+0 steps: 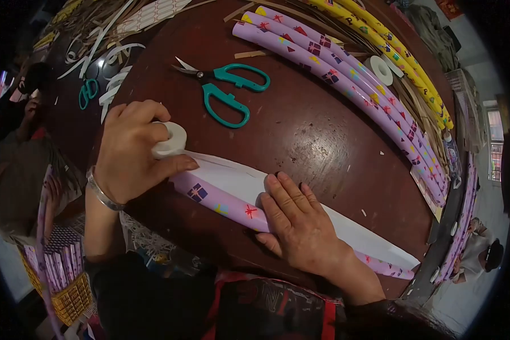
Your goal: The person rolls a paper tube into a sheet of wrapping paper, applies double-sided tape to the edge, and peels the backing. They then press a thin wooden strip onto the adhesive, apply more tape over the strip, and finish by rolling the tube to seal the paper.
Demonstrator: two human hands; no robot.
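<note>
My left hand (pixel 127 147), with a bangle on the wrist, is closed around a roll of white tape (pixel 178 139). Below its thumb lies the left end of a lilac wrapping paper roll (pixel 224 208) printed with gift boxes. The white back of a loose paper flap (pixel 226 177) shows along the roll's far side. Flat across the flap and roll lies my right hand (pixel 300 226), its fingers stretched out and holding nothing. Teal-handled scissors (pixel 208 86) rest on the table beyond, blades parted and pointing left.
Several lilac rolls (pixel 323 71) and yellow rolls (pixel 379 31) lie at the far right of the dark table (pixel 300 130), near another tape roll (pixel 381 70). Paper strips and a second pair of scissors (pixel 88 93) are at left. A yellow basket (pixel 71 297) holds rolls. Other people sit nearby.
</note>
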